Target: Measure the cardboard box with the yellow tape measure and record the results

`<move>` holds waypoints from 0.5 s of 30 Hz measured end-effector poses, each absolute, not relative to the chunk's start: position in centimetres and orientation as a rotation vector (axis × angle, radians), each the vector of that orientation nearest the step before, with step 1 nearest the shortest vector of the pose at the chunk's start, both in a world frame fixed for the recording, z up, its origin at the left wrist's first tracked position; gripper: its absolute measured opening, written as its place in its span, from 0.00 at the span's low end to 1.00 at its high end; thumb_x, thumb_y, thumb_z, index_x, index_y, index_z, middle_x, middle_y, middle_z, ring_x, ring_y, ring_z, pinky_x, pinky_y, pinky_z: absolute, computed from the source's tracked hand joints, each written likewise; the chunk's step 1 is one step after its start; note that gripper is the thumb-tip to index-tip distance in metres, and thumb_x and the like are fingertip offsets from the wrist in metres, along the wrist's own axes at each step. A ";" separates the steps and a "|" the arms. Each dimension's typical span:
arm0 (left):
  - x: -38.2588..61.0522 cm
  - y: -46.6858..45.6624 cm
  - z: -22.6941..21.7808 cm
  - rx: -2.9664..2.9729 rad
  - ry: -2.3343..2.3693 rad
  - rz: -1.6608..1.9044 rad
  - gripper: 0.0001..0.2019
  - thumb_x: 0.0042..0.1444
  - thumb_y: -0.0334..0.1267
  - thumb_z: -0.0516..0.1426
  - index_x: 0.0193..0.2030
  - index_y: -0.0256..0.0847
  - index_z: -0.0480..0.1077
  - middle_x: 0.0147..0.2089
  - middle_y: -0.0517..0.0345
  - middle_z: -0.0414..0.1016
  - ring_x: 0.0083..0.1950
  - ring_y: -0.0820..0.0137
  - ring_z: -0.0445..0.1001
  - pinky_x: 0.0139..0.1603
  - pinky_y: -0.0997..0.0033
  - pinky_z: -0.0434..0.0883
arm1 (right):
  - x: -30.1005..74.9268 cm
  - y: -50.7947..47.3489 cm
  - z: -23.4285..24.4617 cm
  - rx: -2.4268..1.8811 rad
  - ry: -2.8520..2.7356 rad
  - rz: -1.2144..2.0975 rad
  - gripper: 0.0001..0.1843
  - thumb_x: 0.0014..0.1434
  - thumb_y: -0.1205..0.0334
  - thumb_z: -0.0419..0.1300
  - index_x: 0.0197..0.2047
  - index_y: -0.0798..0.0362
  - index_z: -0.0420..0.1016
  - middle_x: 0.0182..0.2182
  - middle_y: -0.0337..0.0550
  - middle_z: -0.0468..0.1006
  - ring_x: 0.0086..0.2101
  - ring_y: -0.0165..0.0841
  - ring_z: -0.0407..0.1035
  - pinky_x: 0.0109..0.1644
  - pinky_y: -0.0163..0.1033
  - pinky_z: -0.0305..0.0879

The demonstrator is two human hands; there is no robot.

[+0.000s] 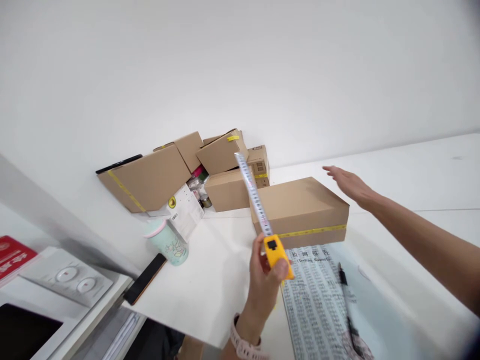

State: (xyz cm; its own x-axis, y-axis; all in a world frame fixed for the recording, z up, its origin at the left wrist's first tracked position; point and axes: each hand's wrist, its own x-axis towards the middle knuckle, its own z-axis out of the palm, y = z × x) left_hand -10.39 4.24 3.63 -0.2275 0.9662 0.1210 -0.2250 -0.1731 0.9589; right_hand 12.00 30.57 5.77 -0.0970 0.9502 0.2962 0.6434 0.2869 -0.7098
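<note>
My left hand (262,285) is closed around a yellow tape measure (278,257). Its metal blade sticks out up and to the left, the free end in front of the stacked boxes. Just beyond the tape's case lies a closed cardboard box (300,205) with a yellow strip along its near side. Over the table behind that box's right end is my right hand (348,186), fingers stretched out and holding nothing. In front of the box are a printed testing report sheet (311,305) and a black pen (347,300).
Several cardboard boxes (150,177) stand against the wall at the back left. Nearer are a mint-green cup (170,242), a white paper with an avocado picture (185,212) and a dark flat object (145,280). A white appliance with two dials (67,275) stands beyond the table's left edge.
</note>
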 end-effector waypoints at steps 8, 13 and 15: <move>-14.9 6.7 1.8 1.009 1.202 1.567 0.30 0.49 0.56 0.65 0.53 0.41 0.65 0.43 0.56 0.70 0.35 0.67 0.77 0.29 0.69 0.77 | 15.6 23.2 2.8 -1.216 -1.536 1.368 0.42 0.63 0.29 0.37 0.74 0.38 0.49 0.66 0.49 0.67 0.62 0.45 0.64 0.60 0.47 0.66; -16.0 9.1 6.0 1.123 1.151 1.602 0.28 0.50 0.54 0.64 0.53 0.42 0.64 0.47 0.55 0.70 0.34 0.69 0.78 0.27 0.73 0.76 | 13.8 23.1 7.9 -1.236 -1.606 0.933 0.36 0.63 0.31 0.43 0.67 0.38 0.63 0.63 0.49 0.69 0.56 0.51 0.69 0.54 0.50 0.71; -16.4 10.1 7.4 1.157 1.146 1.604 0.29 0.50 0.53 0.65 0.53 0.42 0.64 0.47 0.55 0.70 0.35 0.68 0.78 0.27 0.74 0.75 | 13.5 23.7 9.4 -1.279 -1.650 0.675 0.38 0.62 0.30 0.46 0.68 0.39 0.61 0.62 0.52 0.70 0.54 0.52 0.70 0.52 0.53 0.71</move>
State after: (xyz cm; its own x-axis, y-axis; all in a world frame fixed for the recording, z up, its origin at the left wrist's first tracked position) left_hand -16.37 10.07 7.38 -0.2315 0.9500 0.2096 -0.1101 -0.2397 0.9646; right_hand 13.45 23.71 9.39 -0.0456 0.9442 0.3263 0.4447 0.3116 -0.8397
